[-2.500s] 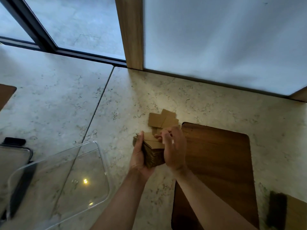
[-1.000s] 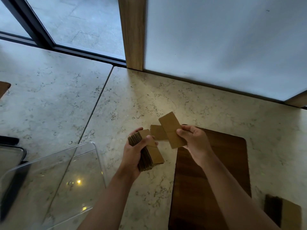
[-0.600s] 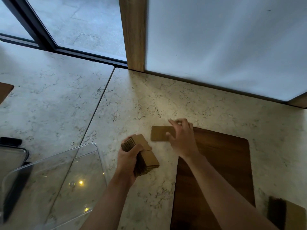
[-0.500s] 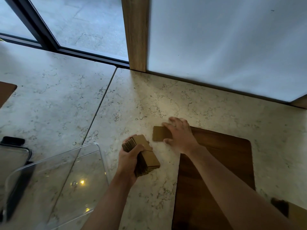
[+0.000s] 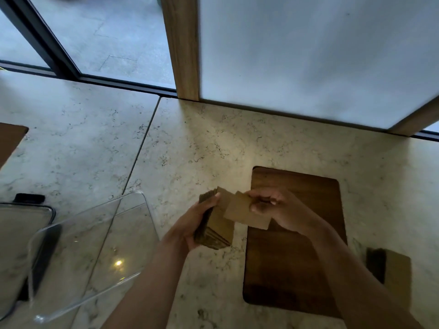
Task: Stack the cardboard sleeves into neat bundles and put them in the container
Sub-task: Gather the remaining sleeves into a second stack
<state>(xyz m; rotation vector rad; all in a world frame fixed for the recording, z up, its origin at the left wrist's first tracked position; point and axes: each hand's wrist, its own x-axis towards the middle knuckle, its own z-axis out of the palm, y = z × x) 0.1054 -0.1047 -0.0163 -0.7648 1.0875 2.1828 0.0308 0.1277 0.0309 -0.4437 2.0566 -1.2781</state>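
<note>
At frame centre, the left hand point(image 5: 190, 224) grips the sleeve stack point(image 5: 215, 227) while the right hand point(image 5: 280, 210) pinches 1 loose sleeve point(image 5: 244, 213) over it.

Head view, steeply down, close

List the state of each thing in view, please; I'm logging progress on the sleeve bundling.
Stack of cardboard sleeves: held in the left hand, off the counter.
Single cardboard sleeve: pinched in the right hand, overlapping the stack's top, not yet squared.
Clear plastic container: open, lidless, no sleeves visible inside.
Wooden board: flat on the counter.
Second cardboard stack: resting at the right edge.
</note>
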